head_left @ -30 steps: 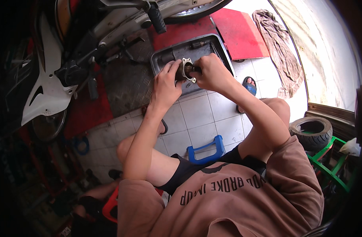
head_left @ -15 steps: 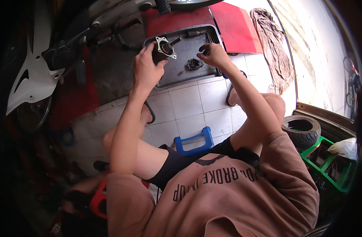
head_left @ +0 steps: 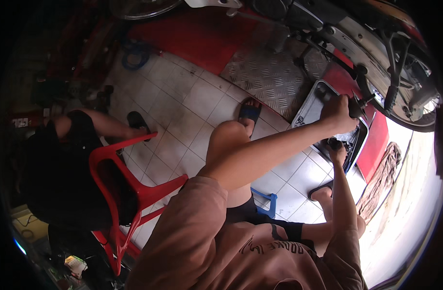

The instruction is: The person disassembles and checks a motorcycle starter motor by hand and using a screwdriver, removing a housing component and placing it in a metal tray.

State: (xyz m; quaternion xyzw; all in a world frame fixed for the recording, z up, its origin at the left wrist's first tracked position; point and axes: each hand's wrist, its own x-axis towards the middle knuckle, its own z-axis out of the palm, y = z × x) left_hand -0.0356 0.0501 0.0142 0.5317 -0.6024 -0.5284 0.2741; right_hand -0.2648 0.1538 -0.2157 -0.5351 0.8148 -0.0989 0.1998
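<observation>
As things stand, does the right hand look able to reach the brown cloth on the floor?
Probably yes: nothing tall appears between the right hand and the brown cloth. But the hand seems to hold a dark part, so it may need freeing first.

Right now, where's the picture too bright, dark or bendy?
Head view: glare whites out the lower right beside the brown cloth; head view: deep shadow hides details around the red chair at left; head view: right-hand edges curve toward the black rim.

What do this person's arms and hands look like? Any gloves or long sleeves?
No gloves show: the left hand and right hand look bare. Loose, short brownish sleeves leave both forearms uncovered.
</observation>
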